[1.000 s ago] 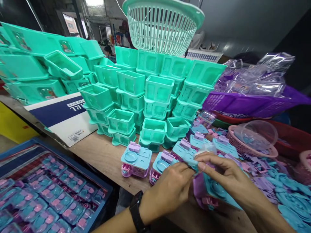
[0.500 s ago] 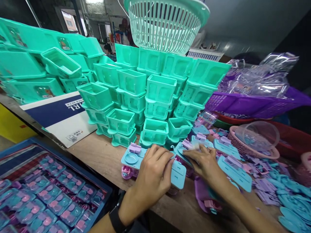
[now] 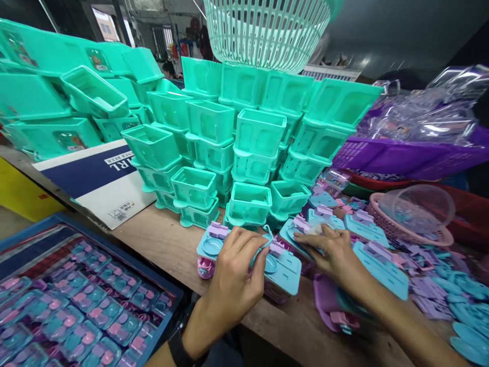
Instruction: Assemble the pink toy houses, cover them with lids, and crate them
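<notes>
My left hand (image 3: 239, 262) pinches a small blue hook-shaped piece (image 3: 269, 233) over a blue toy sink top (image 3: 288, 270) with a round basin and a purple piece. Another blue top (image 3: 213, 245) with a basin and purple piece lies partly behind that hand, with a pink toy base (image 3: 205, 267) under it. My right hand (image 3: 332, 250) is closed at a third blue top (image 3: 288, 235). Something whitish and see-through shows by its fingers; what they grip is unclear. A purple toy base (image 3: 323, 303) sits below the right wrist.
Stacked green bins (image 3: 214, 145) stand behind the hands, under a pale green basket (image 3: 267, 35). To the right lie more blue tops (image 3: 382, 267), loose purple pieces (image 3: 431, 295) and blue plates (image 3: 468, 341). A blue crate (image 3: 168, 316) of packed toy sets sits at lower left.
My left hand has drawn slightly back and down, and the hooked piece and basin show more clearly. The right hand stays at its blue top. The whole view has shifted slightly.
</notes>
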`<state>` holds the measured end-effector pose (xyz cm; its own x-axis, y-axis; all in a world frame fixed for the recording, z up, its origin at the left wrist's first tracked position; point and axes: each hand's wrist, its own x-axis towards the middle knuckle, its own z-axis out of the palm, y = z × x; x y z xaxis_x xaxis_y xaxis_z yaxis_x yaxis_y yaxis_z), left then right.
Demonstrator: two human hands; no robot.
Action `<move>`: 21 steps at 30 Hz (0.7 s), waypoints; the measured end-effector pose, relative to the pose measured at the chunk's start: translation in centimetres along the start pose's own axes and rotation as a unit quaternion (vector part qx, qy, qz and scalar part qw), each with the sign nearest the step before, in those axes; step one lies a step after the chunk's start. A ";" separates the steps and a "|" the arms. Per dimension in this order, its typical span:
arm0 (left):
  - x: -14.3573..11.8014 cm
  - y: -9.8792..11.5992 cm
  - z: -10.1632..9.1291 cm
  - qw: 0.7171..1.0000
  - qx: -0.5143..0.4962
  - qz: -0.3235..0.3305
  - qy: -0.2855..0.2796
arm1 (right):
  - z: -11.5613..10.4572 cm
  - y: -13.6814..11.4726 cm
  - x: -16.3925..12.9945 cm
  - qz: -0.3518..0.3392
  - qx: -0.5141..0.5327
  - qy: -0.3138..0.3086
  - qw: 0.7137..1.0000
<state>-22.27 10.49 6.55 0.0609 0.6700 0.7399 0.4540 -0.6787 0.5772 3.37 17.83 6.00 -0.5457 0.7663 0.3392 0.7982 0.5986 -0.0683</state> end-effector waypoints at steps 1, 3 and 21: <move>0.0 0.0 0.0 1.000 -0.002 0.001 0.002 | -0.2 0.1 0.2 -0.011 -0.008 -0.011 1.000; 0.0 -0.1 0.1 1.000 -0.003 0.003 0.004 | -0.4 0.3 0.8 -0.033 -0.019 -0.037 0.999; -0.7 0.1 -0.2 1.000 -0.015 -0.014 0.004 | 0.5 -0.3 0.4 -0.026 -0.009 -0.018 0.999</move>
<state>-22.44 9.89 6.22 0.0415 0.6860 0.7264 0.4278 -0.6692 0.6076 2.78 18.04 5.66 -0.5950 0.7424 0.3080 0.7727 0.6339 -0.0351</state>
